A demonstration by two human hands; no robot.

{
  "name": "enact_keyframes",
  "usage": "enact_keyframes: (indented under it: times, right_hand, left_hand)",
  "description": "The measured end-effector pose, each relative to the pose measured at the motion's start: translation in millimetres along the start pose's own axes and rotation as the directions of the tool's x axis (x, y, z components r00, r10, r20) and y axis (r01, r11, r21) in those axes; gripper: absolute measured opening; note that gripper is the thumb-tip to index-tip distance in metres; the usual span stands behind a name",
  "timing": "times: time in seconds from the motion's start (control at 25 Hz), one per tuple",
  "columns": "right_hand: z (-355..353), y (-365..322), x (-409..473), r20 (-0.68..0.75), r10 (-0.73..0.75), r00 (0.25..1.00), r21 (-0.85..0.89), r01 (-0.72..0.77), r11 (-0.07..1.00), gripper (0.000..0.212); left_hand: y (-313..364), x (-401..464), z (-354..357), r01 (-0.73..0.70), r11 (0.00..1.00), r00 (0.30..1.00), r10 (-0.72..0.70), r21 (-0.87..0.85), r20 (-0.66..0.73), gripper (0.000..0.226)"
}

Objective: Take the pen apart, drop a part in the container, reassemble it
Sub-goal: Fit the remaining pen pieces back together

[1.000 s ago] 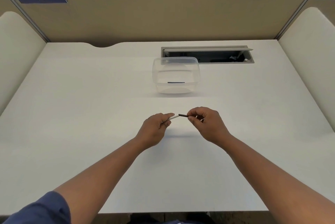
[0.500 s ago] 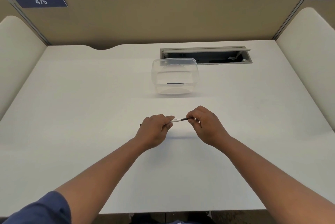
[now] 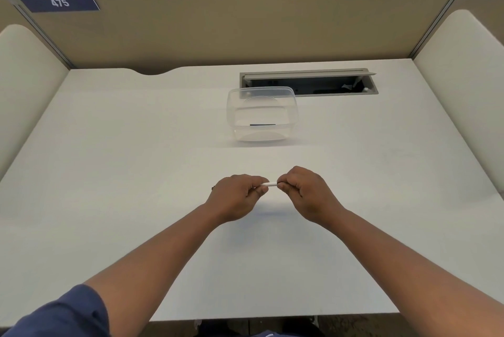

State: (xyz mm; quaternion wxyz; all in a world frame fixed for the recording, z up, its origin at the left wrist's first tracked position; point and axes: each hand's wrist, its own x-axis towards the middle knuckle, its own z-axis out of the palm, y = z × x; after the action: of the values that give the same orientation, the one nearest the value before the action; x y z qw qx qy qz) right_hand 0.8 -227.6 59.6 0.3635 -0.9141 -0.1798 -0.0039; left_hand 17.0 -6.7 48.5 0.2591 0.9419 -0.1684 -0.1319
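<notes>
A white pen [image 3: 268, 184] is held level above the white desk [image 3: 136, 173], pinched at both ends. My left hand [image 3: 237, 193] grips its left part and my right hand [image 3: 302, 189] grips its right part. Only a short white stretch shows between the fingers, and a dark tip pokes out left of my left hand. Farther back stands a clear plastic container [image 3: 231, 115] with a thin dark pen part [image 3: 262, 125] lying inside it.
An open cable tray [image 3: 308, 84] is sunk into the desk behind the container. Tan partition walls close off the back, cream padded panels the sides. The desk's near edge runs below my forearms.
My hands have come closer together. The dark piece seen between them earlier has slid out of sight, leaving only white barrel visible. The view has tilted slightly.
</notes>
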Motion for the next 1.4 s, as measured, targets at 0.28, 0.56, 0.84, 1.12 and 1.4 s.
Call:
enact_keyframes:
  times: [0.28,0.56,0.84,1.12,1.4]
  right_hand:
    - [6,-10,-2,0.081,0.244,0.966,-0.078,-0.238,0.968,0.029]
    - [5,-12,7,0.376,0.558,0.74,0.353,-0.671,0.651,0.035]
    - [7,6,2,0.066,0.115,0.991,0.103,-0.121,0.987,0.02]
    - [-2,-1,6,0.146,0.093,0.985,-0.321,-0.042,0.946,0.017]
    - [-15,-4,21,0.565,0.533,0.63,0.3,-0.758,0.579,0.032]
  left_hand:
    - [4,6,2,-0.098,0.991,0.991,0.105,0.096,-0.079,0.03]
    - [2,8,-1,-0.12,0.968,0.991,0.132,0.219,-0.038,0.03]
    - [-2,17,-11,0.01,1.0,0.994,-0.013,0.028,0.11,0.031]
    - [3,22,-18,0.069,0.989,0.974,-0.039,-0.131,0.221,0.026]
    - [4,16,-6,-0.097,0.98,0.995,0.096,0.174,0.016,0.034]
